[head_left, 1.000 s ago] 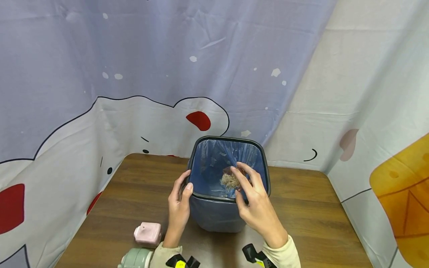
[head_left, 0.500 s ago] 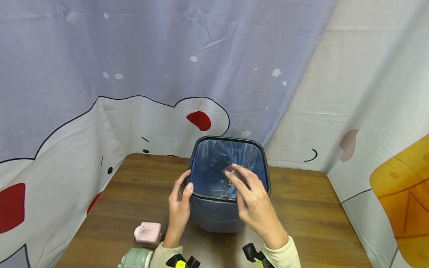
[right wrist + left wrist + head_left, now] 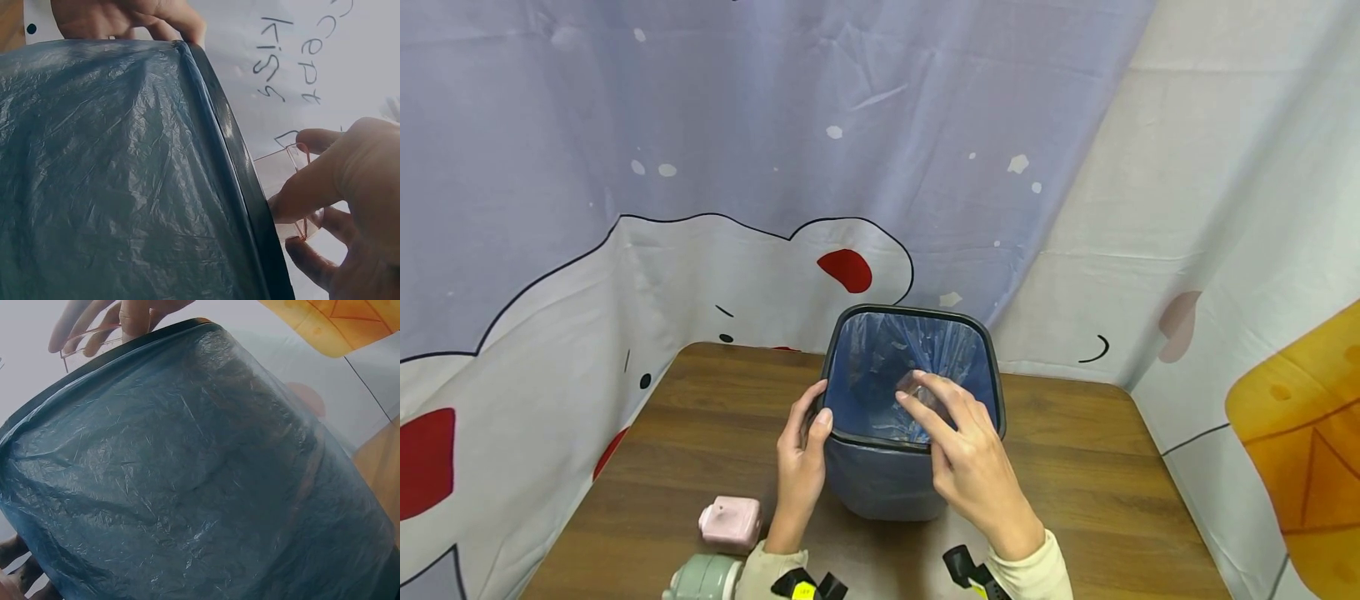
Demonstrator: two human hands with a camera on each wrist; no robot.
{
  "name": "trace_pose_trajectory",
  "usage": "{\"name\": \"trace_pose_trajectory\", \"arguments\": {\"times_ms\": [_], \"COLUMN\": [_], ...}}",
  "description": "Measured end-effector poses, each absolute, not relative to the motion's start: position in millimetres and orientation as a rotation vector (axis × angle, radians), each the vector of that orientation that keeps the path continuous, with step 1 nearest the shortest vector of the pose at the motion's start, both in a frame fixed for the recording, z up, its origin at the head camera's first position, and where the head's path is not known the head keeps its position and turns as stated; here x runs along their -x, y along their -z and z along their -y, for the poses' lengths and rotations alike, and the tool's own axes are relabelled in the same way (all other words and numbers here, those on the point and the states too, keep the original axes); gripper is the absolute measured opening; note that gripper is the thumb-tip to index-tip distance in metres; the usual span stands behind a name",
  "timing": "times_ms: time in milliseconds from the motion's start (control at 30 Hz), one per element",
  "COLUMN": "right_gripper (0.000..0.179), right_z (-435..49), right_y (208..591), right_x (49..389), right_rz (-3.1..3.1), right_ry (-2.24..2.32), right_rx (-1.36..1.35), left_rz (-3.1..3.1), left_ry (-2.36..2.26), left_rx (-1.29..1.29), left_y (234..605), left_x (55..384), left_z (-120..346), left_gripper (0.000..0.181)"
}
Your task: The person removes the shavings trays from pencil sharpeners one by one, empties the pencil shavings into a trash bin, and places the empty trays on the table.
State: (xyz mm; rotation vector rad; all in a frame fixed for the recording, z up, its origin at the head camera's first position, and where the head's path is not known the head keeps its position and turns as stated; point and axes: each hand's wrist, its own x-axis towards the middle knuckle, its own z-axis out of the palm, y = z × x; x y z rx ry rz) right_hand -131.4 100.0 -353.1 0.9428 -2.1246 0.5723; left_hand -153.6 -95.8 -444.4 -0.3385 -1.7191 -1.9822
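Observation:
A trash bin (image 3: 887, 487) with a dark rim stands upright on the table, lined with a translucent blue bag (image 3: 865, 375). At its left rim my left hand (image 3: 802, 458) grips the side, thumb near the front corner. My right hand (image 3: 977, 467) is over the bin's right part and holds a small clear, pinkish plastic box (image 3: 908, 382) by its edges. In the right wrist view the box (image 3: 270, 175) is tilted beside the rim, between thumb and fingers. Most of the box is hidden by the hand in the head view.
Left of the bin, a pink jar-like container (image 3: 731, 523) lies on the wooden table (image 3: 1075, 483). A pale green container (image 3: 703, 578) is in front of it, near my left sleeve. A printed curtain (image 3: 737, 125) hangs behind and along the sides.
A clump of pale, straw-like shreds beside the right hand has dropped into the bin and out of sight. The right fingers have shifted slightly left with the box; the left hand stays still.

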Motion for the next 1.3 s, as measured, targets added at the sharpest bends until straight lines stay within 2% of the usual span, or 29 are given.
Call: {"name": "trace_pose_trajectory", "arguments": {"times_ms": [233,533,833,1000,1300], "right_gripper": [0.060,0.062,0.053,0.047,0.064], "right_z": [-99.8,-100.1,-101.0,-103.1,-107.9], "right_y": [354.7,355.8,357.0,358.9,360.0], "right_x": [130.2,130.2,130.8,131.0,130.2], "right_rz": [2.086,2.040,2.062,2.075,2.088], "right_ry": [-0.548,-0.546,-0.662,-0.743,-0.845], "right_rx": [-0.987,-1.022,-1.009,-0.980,-0.890], "left_rz": [1.732,1.741,1.735,1.734,1.732], "left_ry": [1.986,1.960,1.954,1.959,1.957], "left_rx": [0.330,0.331,0.336,0.333,0.333], "left_y": [453.7,428.7,428.5,441.3,456.0], "left_x": [159.0,145.8,145.2,151.6,159.7], "left_z": [96.8,94.6,94.3,95.6,96.8], "left_gripper": [0.040,0.037,0.037,0.039,0.039]}}
